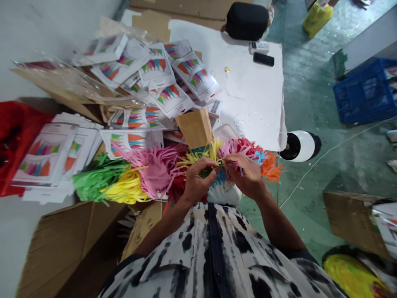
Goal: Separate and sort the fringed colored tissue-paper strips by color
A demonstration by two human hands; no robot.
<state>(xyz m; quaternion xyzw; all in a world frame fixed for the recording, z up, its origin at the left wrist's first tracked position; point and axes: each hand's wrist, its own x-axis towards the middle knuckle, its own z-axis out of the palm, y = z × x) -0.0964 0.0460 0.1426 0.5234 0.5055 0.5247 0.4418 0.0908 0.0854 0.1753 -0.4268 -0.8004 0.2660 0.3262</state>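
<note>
A garland of paper tassels [155,169] in green, yellow, pink, red, blue and orange stretches across in front of me. My left hand [197,180] is closed on a yellow tassel [201,155] near the middle of the bunch. My right hand [246,176] pinches the pink and blue fringes just beside it, fingertips almost touching the left hand. A small brown paper bag [195,128] stands upright right behind the tassels.
Several packaged garlands [167,78] lie piled on the left and behind, with a stack of them [46,157] at the far left. A white board [251,95] covers the floor ahead. Cardboard boxes [68,244] sit near my left side, a blue crate [366,91] at right.
</note>
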